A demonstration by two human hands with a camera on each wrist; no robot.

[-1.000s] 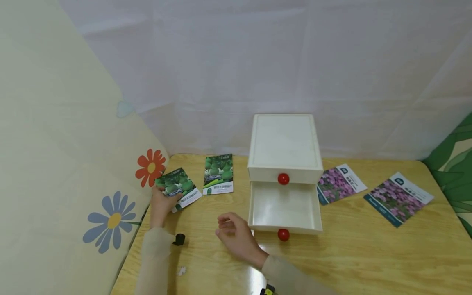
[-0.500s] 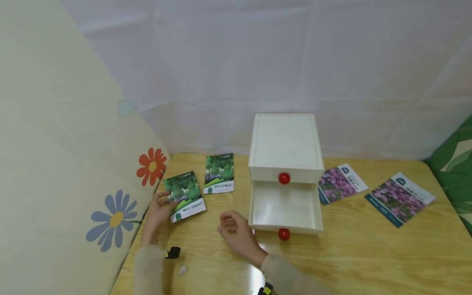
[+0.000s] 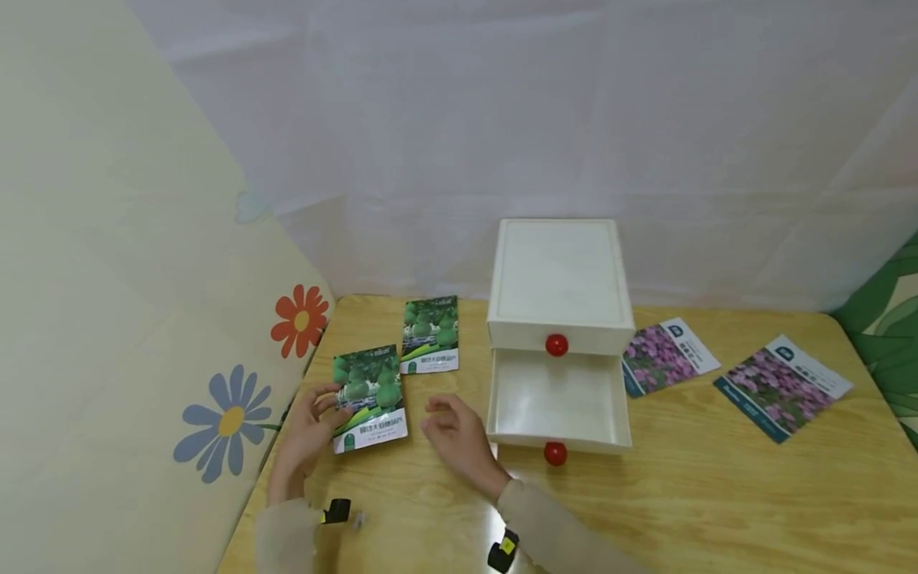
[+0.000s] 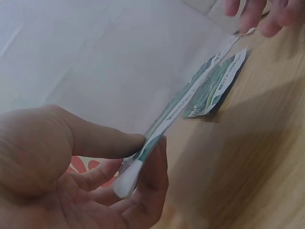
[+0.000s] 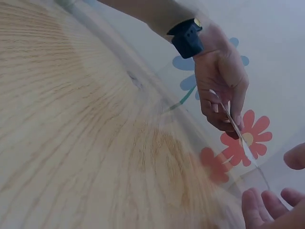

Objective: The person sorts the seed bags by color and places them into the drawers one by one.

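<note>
Between thumb and fingers of the left hand point(image 3: 304, 434) sits the edge of a green seed packet point(image 3: 369, 397), pinched and lifted clear of the wooden table point(image 3: 717, 494). Just beside that packet's far edge, the right hand point(image 3: 459, 438) hovers with fingers loosely spread, gripping nothing. Beyond the left hand lies a second green packet point(image 3: 430, 346), flat on the table, and beside the right hand stands a white drawer box point(image 3: 555, 275) with its lower drawer point(image 3: 555, 399) pulled out.

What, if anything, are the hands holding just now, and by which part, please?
The left hand pinches the green seed packet by its left edge, thumb on top. The right hand holds nothing.
</note>
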